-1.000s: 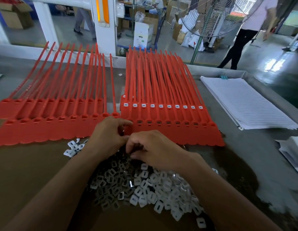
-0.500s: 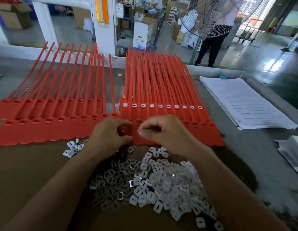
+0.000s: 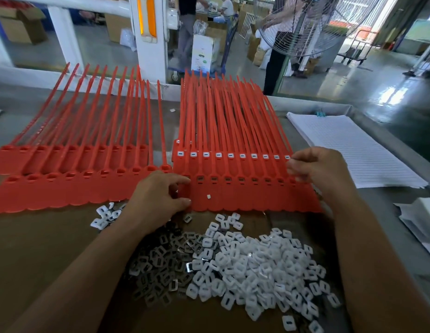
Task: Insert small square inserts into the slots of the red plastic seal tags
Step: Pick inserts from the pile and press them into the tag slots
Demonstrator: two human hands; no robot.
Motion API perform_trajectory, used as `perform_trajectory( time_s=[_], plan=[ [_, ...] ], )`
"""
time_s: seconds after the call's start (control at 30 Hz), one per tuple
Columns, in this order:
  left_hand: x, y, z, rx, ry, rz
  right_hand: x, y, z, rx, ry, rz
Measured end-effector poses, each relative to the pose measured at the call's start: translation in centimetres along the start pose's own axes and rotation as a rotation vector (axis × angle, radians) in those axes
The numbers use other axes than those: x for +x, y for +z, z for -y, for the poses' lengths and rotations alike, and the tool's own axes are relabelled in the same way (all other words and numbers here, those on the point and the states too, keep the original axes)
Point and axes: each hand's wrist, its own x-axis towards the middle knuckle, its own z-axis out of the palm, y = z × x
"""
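Taking the right-hand sheet of red seal tags (image 3: 245,195) as the landmark: to its left lies a second sheet of red tags (image 3: 65,191) whose slots look dark and unfilled, its thin tails fanning away from the person. The left hand (image 3: 158,198) rests on the landmark sheet's near-left corner, thumb and forefinger pinching that edge, apparently to steady it. Along the landmark sheet a back row of about 10 slots already shows white inserts (image 3: 230,155); the front row of slots (image 3: 240,180) looks dark, and whether those are filled cannot be told. 1 loose white piece (image 3: 208,196) lies on the flat part of the sheet. At the sheet's right end the right hand (image 3: 317,169) sits with fingers curled together near the last slots; it is blurred, so whether it pinches an insert cannot be told. In front of the landmark, toward the person, is the heap of small square inserts (image 3: 245,267). These look light, hard and smooth, likely to skitter, so a fingertip pinch across 2 opposite edges seems best. The tag sheets look light and bendy, best held flat by the broad flag end, not the tails. Right of the landmark lies a stack of lined paper (image 3: 353,150).
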Motion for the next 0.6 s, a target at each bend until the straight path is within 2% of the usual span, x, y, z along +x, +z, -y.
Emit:
perform_trajectory(
  time_s=[0.13,0.3,0.6],
  plan=[
    [-0.1,0.0,0.0,0.003,0.006,0.004,0.4,-1.3,-0.9,-0.090,0.029,-0.078],
    [-0.1,-0.1,0.1,-0.005,-0.002,0.002,0.5,-2.0,-1.2,-0.105,0.154,0.054],
    [-0.2,-0.2,0.0,-0.004,0.007,-0.006,0.4,-1.6,-1.6,-0.275,0.168,0.172]
  ],
)
